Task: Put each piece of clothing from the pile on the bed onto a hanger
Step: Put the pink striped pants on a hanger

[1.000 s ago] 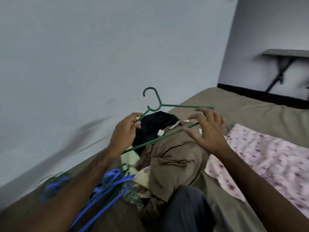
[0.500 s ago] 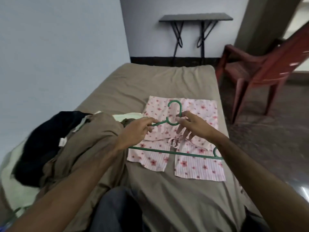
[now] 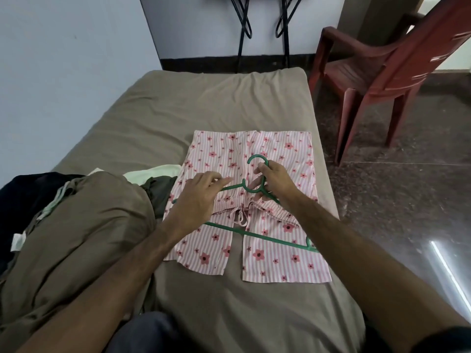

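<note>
While the green hanger (image 3: pixel 257 234) lies across the pink flowered shorts (image 3: pixel 254 200), I see both of my hands on its upper part. My left hand (image 3: pixel 197 197) pinches the hanger's left shoulder arm between thumb and fingertips, just left of the neck. My right hand (image 3: pixel 276 178) curls around the base of the hook, with the open curve of the hook showing above the knuckles. The hanger's long bottom bar runs slantwise over the shorts below the drawstring, and its right corner sits near my right forearm.

Those shorts are spread flat on the bed (image 3: pixel 204 110), waistband toward the middle, the two leg openings pointing at me, close to the bed's right edge. To their left sits the pile of clothing (image 3: pixel 76 225): a big olive-brown garment on top, something black at the far left, a pale green piece and a dark green piece peeking out beside the shorts. The olive-brown bedsheet is wrinkled beyond the shorts.

Past the bed's right side stands a red plastic chair (image 3: pixel 382 64) on the dark speckled floor (image 3: pixel 407 187). Black metal legs (image 3: pixel 242 29) of some wall-side stand rise behind the bed's far end, against a pale wall (image 3: pixel 63 59).
</note>
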